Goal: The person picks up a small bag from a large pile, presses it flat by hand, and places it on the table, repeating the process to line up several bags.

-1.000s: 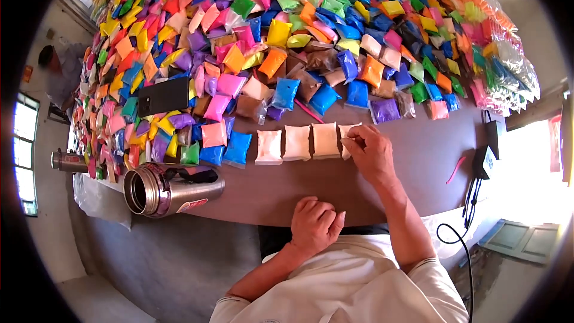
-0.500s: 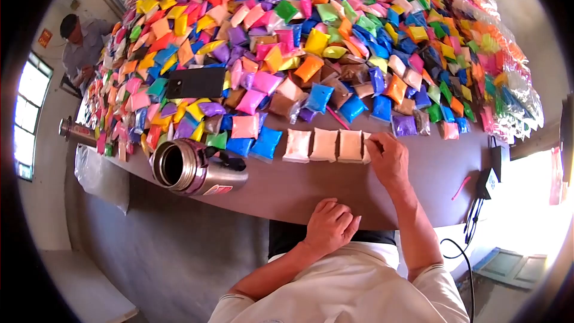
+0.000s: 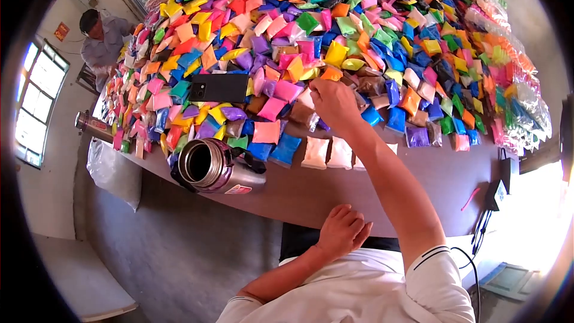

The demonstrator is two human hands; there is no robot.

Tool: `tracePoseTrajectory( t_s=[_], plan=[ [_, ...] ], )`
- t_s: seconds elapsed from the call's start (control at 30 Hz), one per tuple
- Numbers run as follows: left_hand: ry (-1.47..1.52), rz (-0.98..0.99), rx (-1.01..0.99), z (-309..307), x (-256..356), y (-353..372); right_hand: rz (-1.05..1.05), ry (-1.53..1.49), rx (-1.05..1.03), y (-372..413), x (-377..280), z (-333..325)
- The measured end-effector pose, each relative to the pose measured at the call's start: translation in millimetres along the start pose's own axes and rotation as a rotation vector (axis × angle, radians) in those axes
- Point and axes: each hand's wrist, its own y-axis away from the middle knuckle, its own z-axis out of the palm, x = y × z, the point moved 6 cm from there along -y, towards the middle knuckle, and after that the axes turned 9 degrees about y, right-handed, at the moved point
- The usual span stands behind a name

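Observation:
My right hand reaches over the front of a large heap of small coloured packets. Its fingers are closed against the heap, beside an orange packet; whatever they may grip is hidden. Below my right forearm lies a row of pale peach packets, with one at its left end and another beside it; the forearm covers part of the row. My left hand rests at the table's near edge, fingers curled and nothing in them.
An open steel flask stands at the front left. A black phone lies on the packets. Clear plastic bags are at the right, near cables and a red strip. Another person is at the far left.
My right hand has left the right end of the peach row and moved up and left to the heap. The view has shifted slightly. My left hand stays at the table edge.

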Motion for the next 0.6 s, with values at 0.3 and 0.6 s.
tracePoseTrajectory(
  t_s=[0.3, 0.6],
  plan=[
    [-0.014, 0.015, -0.033, 0.4, 1.2, -0.9, 0.042, 0.323, -0.323, -15.0, 2.1, 41.5],
    [-0.035, -0.016, -0.03, 3.2, 0.2, 0.3, 0.072, -0.208, -0.08, 8.4, 13.4, -31.1]
  ],
)
